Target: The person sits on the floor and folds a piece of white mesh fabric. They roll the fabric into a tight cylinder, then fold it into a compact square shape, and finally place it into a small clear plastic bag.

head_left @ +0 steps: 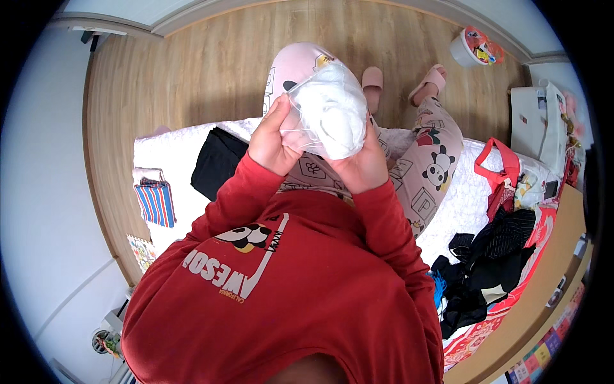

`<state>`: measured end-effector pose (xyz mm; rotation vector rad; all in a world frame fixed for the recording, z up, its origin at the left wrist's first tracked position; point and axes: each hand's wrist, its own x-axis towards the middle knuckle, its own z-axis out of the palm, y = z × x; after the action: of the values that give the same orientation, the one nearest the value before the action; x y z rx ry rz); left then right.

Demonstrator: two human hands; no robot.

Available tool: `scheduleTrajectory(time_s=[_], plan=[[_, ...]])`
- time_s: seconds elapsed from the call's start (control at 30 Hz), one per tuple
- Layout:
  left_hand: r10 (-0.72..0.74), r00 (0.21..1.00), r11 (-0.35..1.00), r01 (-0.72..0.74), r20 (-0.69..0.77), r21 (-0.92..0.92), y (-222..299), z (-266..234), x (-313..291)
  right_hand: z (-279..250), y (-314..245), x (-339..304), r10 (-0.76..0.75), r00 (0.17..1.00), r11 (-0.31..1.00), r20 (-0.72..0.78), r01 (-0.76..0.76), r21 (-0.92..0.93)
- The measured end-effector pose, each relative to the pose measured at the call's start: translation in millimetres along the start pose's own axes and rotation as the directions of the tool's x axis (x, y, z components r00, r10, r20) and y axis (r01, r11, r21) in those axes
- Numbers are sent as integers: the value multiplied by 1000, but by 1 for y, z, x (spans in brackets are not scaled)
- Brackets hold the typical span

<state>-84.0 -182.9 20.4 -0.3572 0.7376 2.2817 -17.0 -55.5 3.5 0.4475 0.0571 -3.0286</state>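
Note:
In front of my knees I hold up a see-through bag with a soft white bundle, apparently cloth, bulging inside it. Thin cords or edges of the bag stretch to the left. My left hand is closed on the bag's left side, thumb on top. From below and the right, my right hand grips the white bundle, its fingers partly hidden behind it. A folded black cloth lies on the bed just left of my left forearm.
I sit on a bed with a white quilt. A striped folded cloth lies at its left edge. To the right are a red strap and a heap of dark clothes. A white bucket stands on the wooden floor.

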Motion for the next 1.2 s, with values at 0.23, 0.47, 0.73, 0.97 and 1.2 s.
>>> scheduleTrajectory(time_s=[0.23,0.47,0.73,0.97,1.2], plan=[[146,985,928,-169,92,333,-15,-10,11,-7,4,-7,-28,995,908,-95,-15,-418],[-7,988,1000,3,157,27,-13,0,19,13,15,-9,-168,926,883,-338,-11,-469],[190,982,982,-190,17,2,-11,9,28,12,-11,-16,-73,940,888,-332,-90,-451],[97,989,995,-93,108,-42,-7,6,31,35,-11,-22,-215,971,887,-104,150,-437],[227,973,974,-227,48,-24,-13,8,34,15,-17,-19,-97,995,966,-35,86,-245]])
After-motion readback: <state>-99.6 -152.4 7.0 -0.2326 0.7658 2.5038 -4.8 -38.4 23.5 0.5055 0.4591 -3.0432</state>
